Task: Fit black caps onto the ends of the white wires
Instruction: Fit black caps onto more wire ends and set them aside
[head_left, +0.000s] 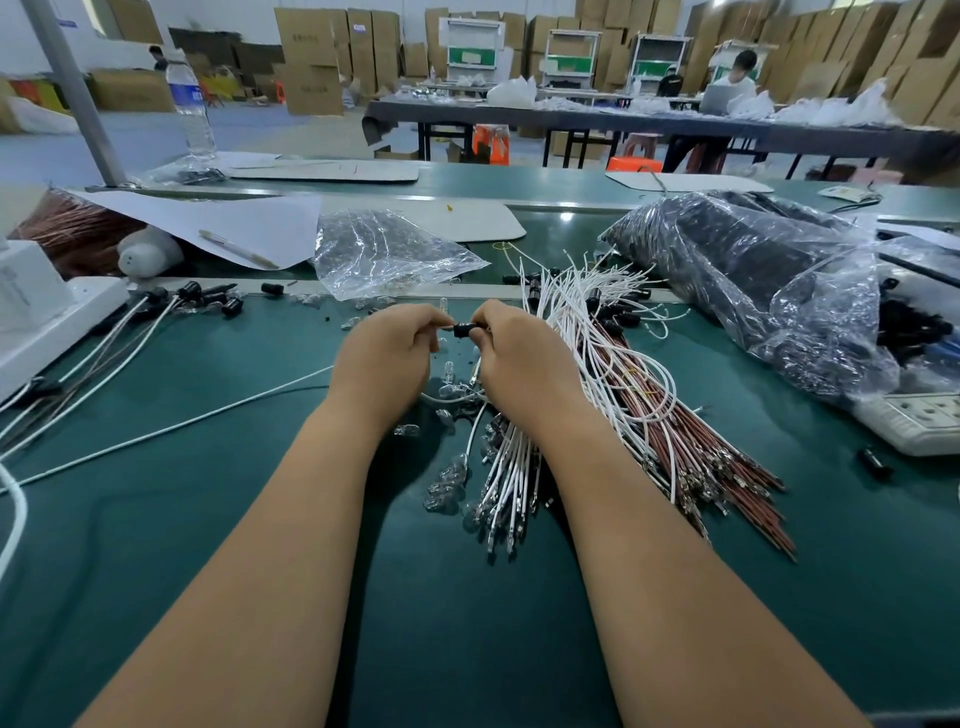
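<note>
A small black cap (464, 329) sits between my two hands above the green mat (208, 519). My right hand (511, 358) pinches the cap with curled fingers. My left hand (387, 353) is curled too and pinches something thin at the cap's left end; what it is stays hidden by the fingers. A white wire (475, 431) hangs down from under my right hand. A big bundle of white wires (587, 332) and brown wires (691, 441) lies just right of my hands. Loose black caps (228, 304) lie at the upper left.
Small clear glass bulbs (447, 483) are scattered under my wrists. A clear bag (384, 249) lies behind my hands, and a big bag of black parts (769, 270) at the right. A white power strip (919, 421) sits at the right edge, capped wires (104, 353) at the left.
</note>
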